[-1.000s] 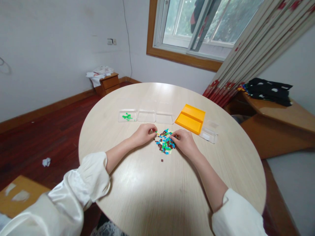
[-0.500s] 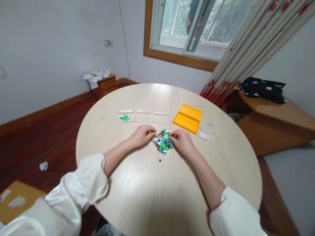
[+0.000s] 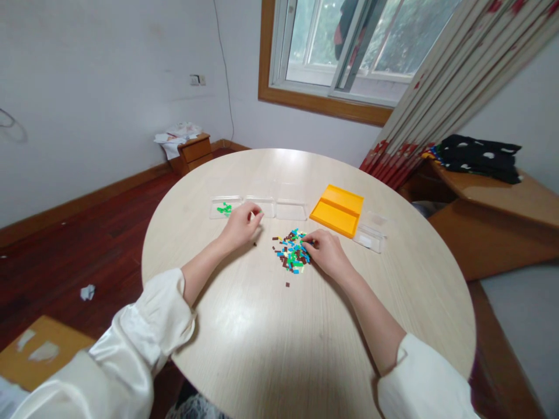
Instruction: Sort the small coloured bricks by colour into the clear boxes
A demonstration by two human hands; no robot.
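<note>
A loose pile of small building bricks [image 3: 293, 256], in brown, blue, green and pale yellow, lies mid-table. My left hand [image 3: 240, 226] is raised left of the pile, in front of the clear trays, with thumb and fingertips pinched. Whatever is between them is too small to make out. Under it lies a tiny dark brick [image 3: 255, 244]. My right hand [image 3: 328, 251] rests at the pile's right edge, fingertips pinched together among the bricks; what they grip is hidden. A single brown brick [image 3: 287, 284] sits apart, nearer to me.
Behind the pile stand a clear tray [image 3: 212, 209] holding green bricks [image 3: 225, 208], a middle clear tray [image 3: 268, 208] and a right clear tray [image 3: 292, 210]. An open yellow case [image 3: 335, 218] and a clear box [image 3: 370, 238] are at right on the round table [image 3: 279, 355].
My left hand has moved away from the pile, left and up towards the clear trays. My right hand stays at the pile's right edge. The view has shifted slightly.
</note>
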